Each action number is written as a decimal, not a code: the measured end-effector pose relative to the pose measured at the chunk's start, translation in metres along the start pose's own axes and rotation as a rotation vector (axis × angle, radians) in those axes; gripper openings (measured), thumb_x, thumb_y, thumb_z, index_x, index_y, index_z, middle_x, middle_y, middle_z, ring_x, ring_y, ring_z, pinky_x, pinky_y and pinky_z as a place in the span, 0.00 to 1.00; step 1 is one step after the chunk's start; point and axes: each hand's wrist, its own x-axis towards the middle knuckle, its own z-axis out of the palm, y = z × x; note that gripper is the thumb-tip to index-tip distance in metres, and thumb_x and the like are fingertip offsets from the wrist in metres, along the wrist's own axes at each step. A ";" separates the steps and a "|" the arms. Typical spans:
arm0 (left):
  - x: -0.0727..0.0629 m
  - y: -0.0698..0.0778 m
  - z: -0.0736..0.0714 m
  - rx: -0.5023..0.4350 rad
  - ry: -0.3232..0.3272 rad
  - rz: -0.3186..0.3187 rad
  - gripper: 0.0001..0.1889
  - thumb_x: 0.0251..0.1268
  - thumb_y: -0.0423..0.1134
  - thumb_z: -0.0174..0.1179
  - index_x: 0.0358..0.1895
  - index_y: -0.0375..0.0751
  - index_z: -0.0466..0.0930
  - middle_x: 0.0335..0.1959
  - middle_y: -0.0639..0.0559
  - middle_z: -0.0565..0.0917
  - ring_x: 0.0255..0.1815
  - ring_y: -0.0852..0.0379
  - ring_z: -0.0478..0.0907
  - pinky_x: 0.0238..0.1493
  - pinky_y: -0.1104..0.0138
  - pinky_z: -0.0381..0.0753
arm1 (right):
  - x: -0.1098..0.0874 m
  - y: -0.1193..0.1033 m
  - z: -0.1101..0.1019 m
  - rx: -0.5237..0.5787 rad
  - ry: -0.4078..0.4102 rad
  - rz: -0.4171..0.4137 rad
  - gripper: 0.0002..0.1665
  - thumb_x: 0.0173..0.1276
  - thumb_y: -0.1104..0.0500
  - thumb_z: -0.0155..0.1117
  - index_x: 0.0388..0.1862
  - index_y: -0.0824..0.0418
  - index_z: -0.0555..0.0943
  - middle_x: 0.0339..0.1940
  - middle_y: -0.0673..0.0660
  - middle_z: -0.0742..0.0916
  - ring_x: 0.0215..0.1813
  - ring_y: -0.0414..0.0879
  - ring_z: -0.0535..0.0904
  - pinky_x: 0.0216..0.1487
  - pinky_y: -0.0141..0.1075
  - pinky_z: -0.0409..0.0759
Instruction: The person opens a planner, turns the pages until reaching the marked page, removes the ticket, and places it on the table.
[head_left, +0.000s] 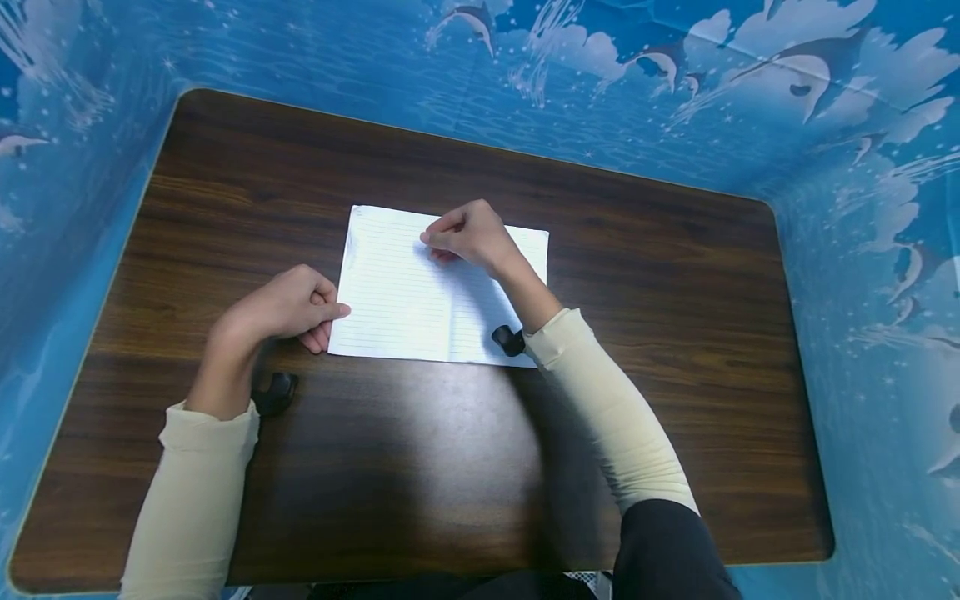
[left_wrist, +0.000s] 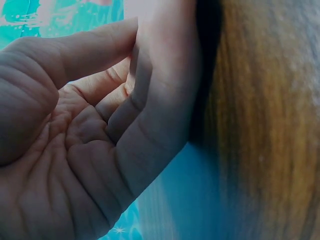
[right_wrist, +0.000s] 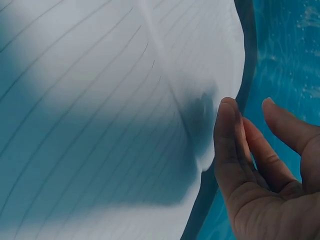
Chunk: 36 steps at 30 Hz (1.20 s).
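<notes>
A sheet of white lined paper (head_left: pixel 397 292) lies on the dark wooden table, with a crease running down it right of its middle. At its left edge, my left hand (head_left: pixel 288 308) pinches the paper, the thumb laid over the margin and the other fingers curled beside and below it. In the left wrist view, the thumb (left_wrist: pixel 95 52) meets the forefinger near a bright white patch. My right hand (head_left: pixel 472 233) hovers over the upper part of the sheet, fingers loosely bent. The right wrist view shows a gap between its thumb (right_wrist: pixel 287 122) and fingers, with nothing held.
The brown wood-grain table (head_left: pixel 675 333) has rounded corners and extends well beyond the paper on all sides. Blue curtains (head_left: pixel 300 58) printed with dolphins surround it. Black wrist cameras (head_left: pixel 277 393) project from both pale sleeves, the right one overlapping the sheet's lower edge.
</notes>
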 end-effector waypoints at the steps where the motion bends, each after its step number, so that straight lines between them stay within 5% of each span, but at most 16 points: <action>1: 0.000 0.000 0.000 0.000 -0.002 -0.002 0.16 0.83 0.36 0.59 0.32 0.32 0.83 0.22 0.46 0.85 0.22 0.54 0.86 0.29 0.64 0.89 | -0.001 0.001 -0.003 0.001 0.005 0.005 0.11 0.73 0.59 0.75 0.46 0.67 0.92 0.41 0.65 0.94 0.39 0.50 0.93 0.49 0.41 0.92; 12: 0.000 -0.004 -0.002 -0.009 -0.016 0.012 0.15 0.82 0.36 0.60 0.33 0.30 0.83 0.21 0.47 0.85 0.21 0.55 0.85 0.27 0.64 0.89 | -0.019 0.015 -0.041 -0.029 0.057 0.068 0.15 0.73 0.58 0.76 0.53 0.66 0.91 0.49 0.63 0.93 0.46 0.53 0.92 0.56 0.44 0.91; 20: 0.002 -0.002 -0.002 -0.011 -0.005 0.028 0.16 0.81 0.36 0.62 0.31 0.31 0.84 0.22 0.46 0.86 0.21 0.54 0.85 0.28 0.65 0.89 | -0.032 0.031 -0.064 -0.351 0.121 0.106 0.22 0.74 0.51 0.75 0.61 0.59 0.89 0.54 0.58 0.92 0.50 0.49 0.86 0.49 0.40 0.83; 26: 0.001 -0.002 -0.002 -0.016 -0.010 0.036 0.16 0.82 0.36 0.61 0.31 0.31 0.83 0.22 0.46 0.85 0.21 0.55 0.85 0.27 0.65 0.89 | -0.043 0.040 -0.069 -0.450 0.153 0.112 0.26 0.73 0.51 0.77 0.65 0.60 0.87 0.59 0.60 0.91 0.59 0.51 0.87 0.56 0.46 0.87; 36: -0.001 -0.003 -0.001 -0.014 -0.012 0.017 0.15 0.81 0.36 0.62 0.32 0.31 0.83 0.22 0.46 0.85 0.21 0.54 0.85 0.29 0.65 0.89 | -0.053 0.062 -0.064 -0.705 0.229 0.092 0.36 0.69 0.50 0.80 0.73 0.59 0.81 0.63 0.65 0.85 0.56 0.56 0.78 0.50 0.51 0.84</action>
